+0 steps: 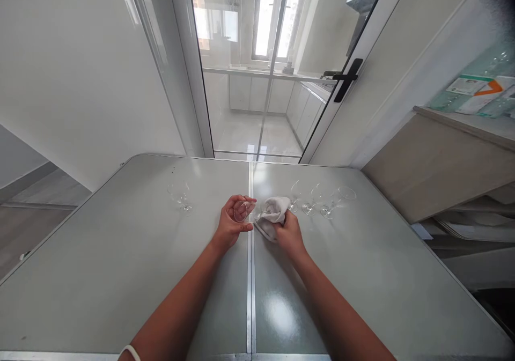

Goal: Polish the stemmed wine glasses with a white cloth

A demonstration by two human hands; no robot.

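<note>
Tilted on its side above the table's middle seam is a clear stemmed glass (241, 211). My left hand (230, 222) is closed around its bowl, the thumb below and the fingers behind. A whitish cloth (276, 209) is bunched in my right hand (290, 233), which is shut on it. The cloth wraps the stem and foot end of the glass, so that end is mostly hidden. Just right of the cloth stand several more clear stemmed glasses, one of them a nearer glass (328, 211). Another stemmed glass (185, 206) is on the left half of the table.
The grey-green table (181, 296) has a metal strip (251, 286) down its middle. Beyond its far edge is a glass-paned door (265, 82) with a black handle (347, 79). At right, plastic bottles (478, 90) lie on a wooden shelf (454, 157).
</note>
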